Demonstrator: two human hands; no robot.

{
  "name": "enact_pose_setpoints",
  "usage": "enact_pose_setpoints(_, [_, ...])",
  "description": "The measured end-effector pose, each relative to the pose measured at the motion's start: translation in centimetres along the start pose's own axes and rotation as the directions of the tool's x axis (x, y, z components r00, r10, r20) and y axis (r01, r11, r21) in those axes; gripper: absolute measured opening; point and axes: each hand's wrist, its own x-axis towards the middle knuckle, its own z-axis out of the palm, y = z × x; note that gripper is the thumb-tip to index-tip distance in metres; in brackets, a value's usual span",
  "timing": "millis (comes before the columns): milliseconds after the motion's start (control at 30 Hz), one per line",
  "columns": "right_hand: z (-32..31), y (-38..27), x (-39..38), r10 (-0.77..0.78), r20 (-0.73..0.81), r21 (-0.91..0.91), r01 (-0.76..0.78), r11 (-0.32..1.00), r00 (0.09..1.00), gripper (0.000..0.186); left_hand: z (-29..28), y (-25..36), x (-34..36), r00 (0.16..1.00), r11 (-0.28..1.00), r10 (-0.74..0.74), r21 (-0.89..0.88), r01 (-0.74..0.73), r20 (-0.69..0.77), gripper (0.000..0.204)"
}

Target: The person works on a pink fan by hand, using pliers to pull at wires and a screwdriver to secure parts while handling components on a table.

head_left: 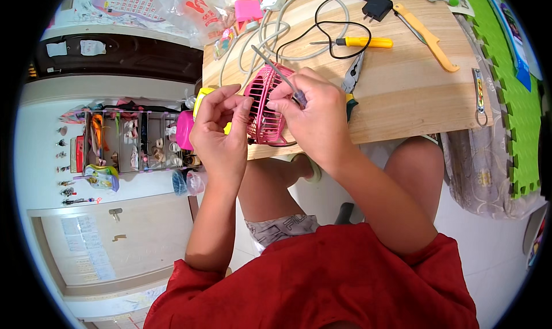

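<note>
A pink mini fan (263, 107) with a slatted round cage is at the table's near edge, between my hands. My left hand (221, 127) is on its left, with curled fingers and thumb drawn together; anything pinched there is too small to make out. On the other side, my right hand (318, 107) grips a screwdriver (276, 67) with a thin grey shaft and a dark purplish handle. Its shaft slants up and left, above the cage. Part of the fan is covered by my fingers.
Pliers (353, 73) and a yellow screwdriver (368, 42) lie beyond my right hand on the wooden table (402, 99). Farther back are a black plug adapter (377, 8), a yellow-handled cutter (425, 35), looped grey cables (310, 57) and a plastic bag (192, 10).
</note>
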Motion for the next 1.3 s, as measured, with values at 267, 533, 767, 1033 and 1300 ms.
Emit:
enact_pose_setpoints(267, [0.2, 0.6, 0.2, 0.039, 0.056, 0.05, -0.042, 0.998, 0.998, 0.013, 0.2, -0.4, 0.0, 0.999, 1.0, -0.005, -0.02, 0.006, 0.042, 0.024])
enact_pose_setpoints(533, [0.2, 0.7, 1.3, 0.049, 0.135, 0.118, -0.065, 0.991, 0.99, 0.014, 0.0, -0.6, -0.3, 0.999, 0.998, -0.019, -0.055, 0.021, 0.026, 0.021])
enact_pose_setpoints(767, [0.9, 1.7, 3.1, -0.155, 0.282, 0.247, 0.084, 0.965, 0.947, 0.012, -1.0, -0.1, 0.4, 0.985, 0.988, -0.152, 0.017, 0.151, 0.077, 0.009])
enact_pose_setpoints(1033, [1.1, 2.3, 5.4, -0.276, 0.411, 0.062, 0.276, 0.959, 0.869, 0.027, -2.2, -1.1, 0.9, 0.962, 0.972, -0.236, 0.028, 0.234, 0.14, 0.01])
enact_pose_setpoints(1300, [1.3, 2.5, 7.9, -0.352, 0.651, 0.143, 0.347, 0.927, 0.673, 0.024, -2.9, -1.0, 0.5, 0.944, 0.956, -0.293, 0.054, 0.288, 0.149, 0.011])
